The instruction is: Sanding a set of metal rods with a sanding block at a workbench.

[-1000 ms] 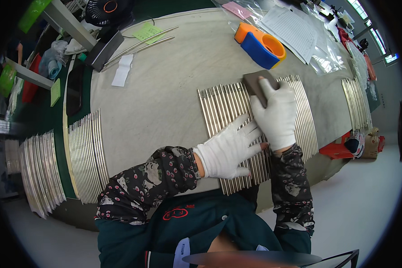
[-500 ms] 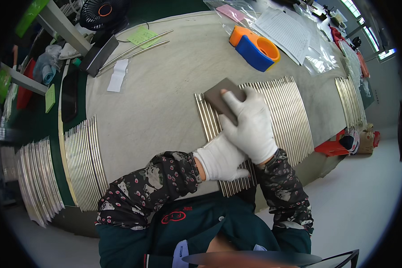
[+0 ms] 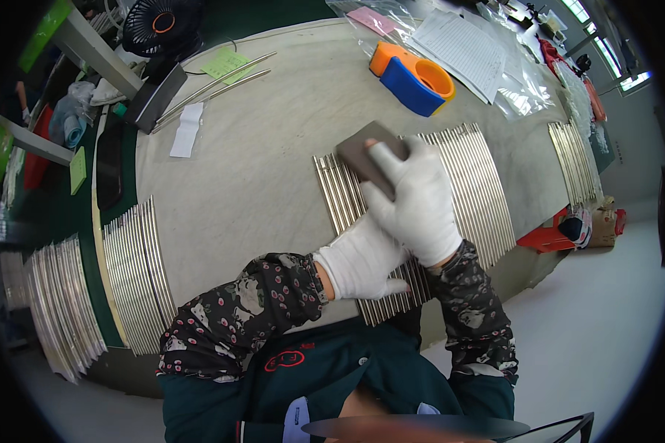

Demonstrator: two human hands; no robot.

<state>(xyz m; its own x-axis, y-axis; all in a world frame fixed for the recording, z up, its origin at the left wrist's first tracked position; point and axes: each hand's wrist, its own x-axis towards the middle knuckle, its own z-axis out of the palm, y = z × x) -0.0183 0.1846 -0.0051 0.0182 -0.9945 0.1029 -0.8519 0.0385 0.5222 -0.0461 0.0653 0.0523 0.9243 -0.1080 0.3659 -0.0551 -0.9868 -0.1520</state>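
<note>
My right hand [image 3: 420, 199], in a white glove with the tip of one finger bare, grips a flat grey-brown block [image 3: 373, 156] that looks like a sanding pad. The block rests over the far ends of a row of shiny metal rods [image 3: 480, 188] laid side by side. My left hand [image 3: 366, 258], also gloved, lies flat across the near part of the same rods, its thumb stretched out. The right hand crosses over the left one and hides its fingertips.
A roll of tape in an orange and blue holder [image 3: 414, 77] stands beyond the rods, near papers [image 3: 462, 52]. More rods lie at the left [image 3: 137, 273] and far right [image 3: 571, 162]. Two loose rods [image 3: 222, 88], a white slip [image 3: 187, 131] and a fan [image 3: 162, 26] are at the back left.
The block and my right hand have shifted slightly away and to the right over the rods. My left hand stays on the rods. The whole view has shifted a little.
</note>
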